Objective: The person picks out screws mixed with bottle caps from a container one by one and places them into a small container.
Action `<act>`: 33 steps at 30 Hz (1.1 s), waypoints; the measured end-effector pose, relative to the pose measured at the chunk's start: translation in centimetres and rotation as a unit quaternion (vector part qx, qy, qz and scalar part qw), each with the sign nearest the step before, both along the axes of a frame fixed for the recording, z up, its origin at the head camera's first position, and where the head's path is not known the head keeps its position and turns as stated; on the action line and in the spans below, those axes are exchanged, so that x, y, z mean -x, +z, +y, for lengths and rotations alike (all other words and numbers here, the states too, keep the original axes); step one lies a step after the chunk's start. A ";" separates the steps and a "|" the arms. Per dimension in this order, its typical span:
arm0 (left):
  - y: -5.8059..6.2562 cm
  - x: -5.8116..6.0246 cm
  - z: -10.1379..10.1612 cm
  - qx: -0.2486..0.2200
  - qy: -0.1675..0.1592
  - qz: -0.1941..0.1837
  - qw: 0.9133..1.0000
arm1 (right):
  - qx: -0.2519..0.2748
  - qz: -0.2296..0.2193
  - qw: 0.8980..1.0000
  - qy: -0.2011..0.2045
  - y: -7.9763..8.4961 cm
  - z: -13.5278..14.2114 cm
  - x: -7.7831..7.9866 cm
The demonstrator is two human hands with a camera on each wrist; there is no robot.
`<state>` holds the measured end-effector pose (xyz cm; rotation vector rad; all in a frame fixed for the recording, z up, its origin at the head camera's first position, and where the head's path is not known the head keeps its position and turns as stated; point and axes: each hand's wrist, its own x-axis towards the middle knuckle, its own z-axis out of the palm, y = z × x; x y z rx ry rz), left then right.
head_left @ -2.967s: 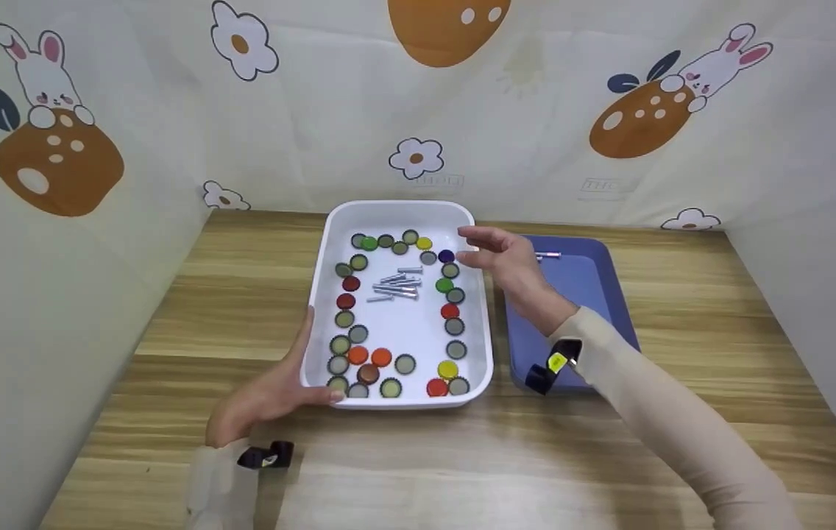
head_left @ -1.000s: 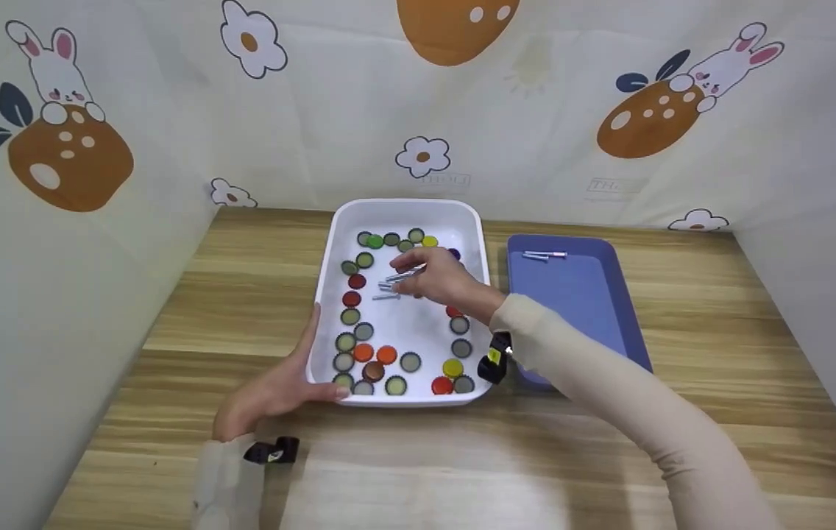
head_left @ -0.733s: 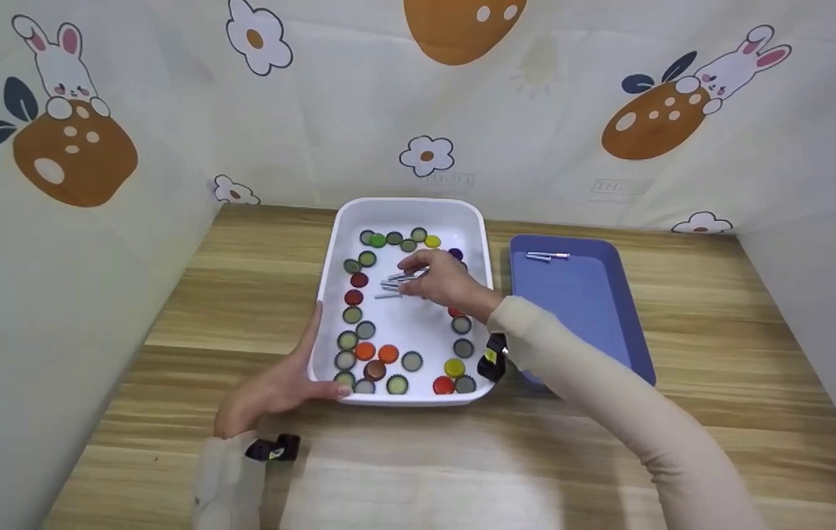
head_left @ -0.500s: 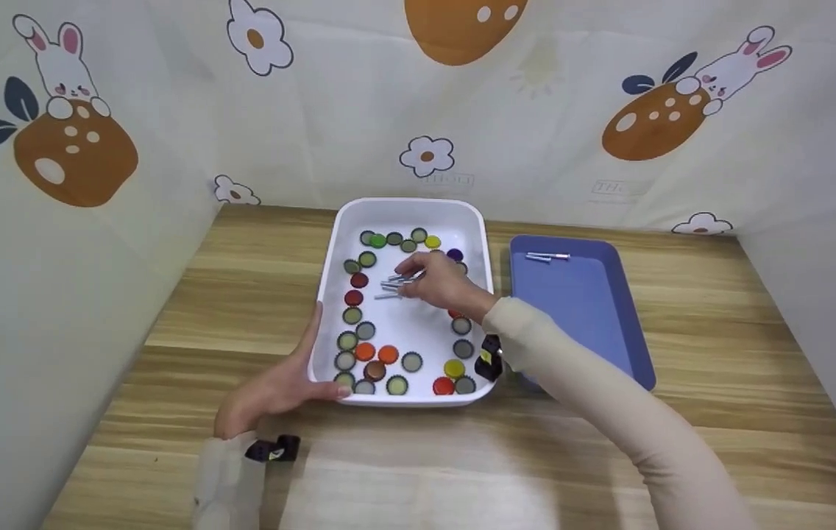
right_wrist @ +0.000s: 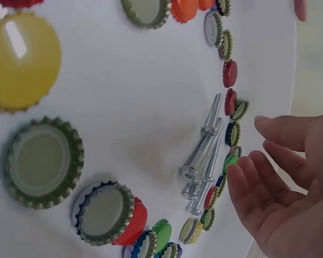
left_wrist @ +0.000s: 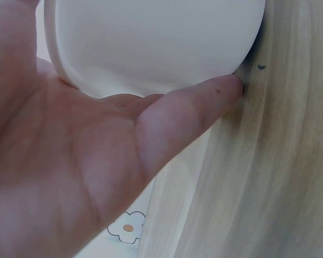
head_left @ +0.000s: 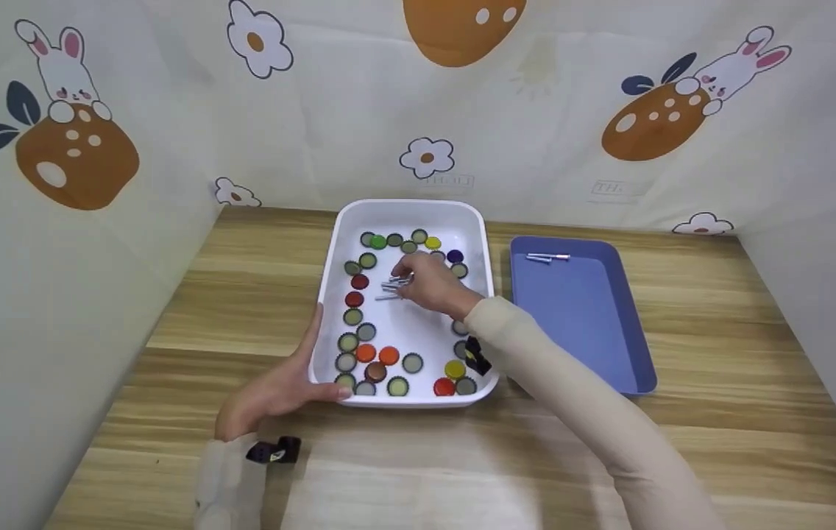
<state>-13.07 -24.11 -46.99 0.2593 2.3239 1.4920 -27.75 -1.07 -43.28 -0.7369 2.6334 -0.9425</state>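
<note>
In the head view, my left hand (head_left: 274, 390) holds the near left corner of a white tray (head_left: 425, 324), its thumb at the front rim and its fingers along the side. The left wrist view shows that hand against the tray's outer wall (left_wrist: 151, 43). Over the tray's middle, my right hand (head_left: 429, 283) reaches down at a small pile of silver bolts (head_left: 388, 288), partly hiding them. Its fingers are loosely bent, and the right wrist view shows nothing between thumb and fingers, with the bolts (right_wrist: 204, 156) beside the fingertips.
Several bottle caps (head_left: 388, 355) in green, red, orange, yellow and grey ring the bolts along the tray walls. A blue tray (head_left: 580, 316) stands to the right, with a few bolts (head_left: 548, 257) at its far end. A patterned cloth (head_left: 330, 110) backs the wooden table (head_left: 227, 294).
My right hand has gone from the white tray's right rim, leftward and down to the bolts, then shifted slightly there. The left hand stays at the corner.
</note>
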 end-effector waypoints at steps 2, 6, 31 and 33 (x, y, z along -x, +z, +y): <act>0.0 0.0 0.0 0.002 0.001 -0.002 1.000 | -0.022 0.022 0.999 0.007 -0.2 0.0 0.0; 0.0 0.0 0.1 0.009 0.001 -0.002 1.000 | -0.079 0.054 0.995 0.014 -0.3 0.0 0.0; -0.1 0.1 0.0 0.007 -0.007 0.018 1.000 | -0.205 0.100 0.973 0.037 -1.6 -1.5 -0.1; -0.1 0.1 0.0 0.008 -0.007 0.013 1.000 | -0.210 0.108 0.971 0.038 -1.8 -1.7 -0.1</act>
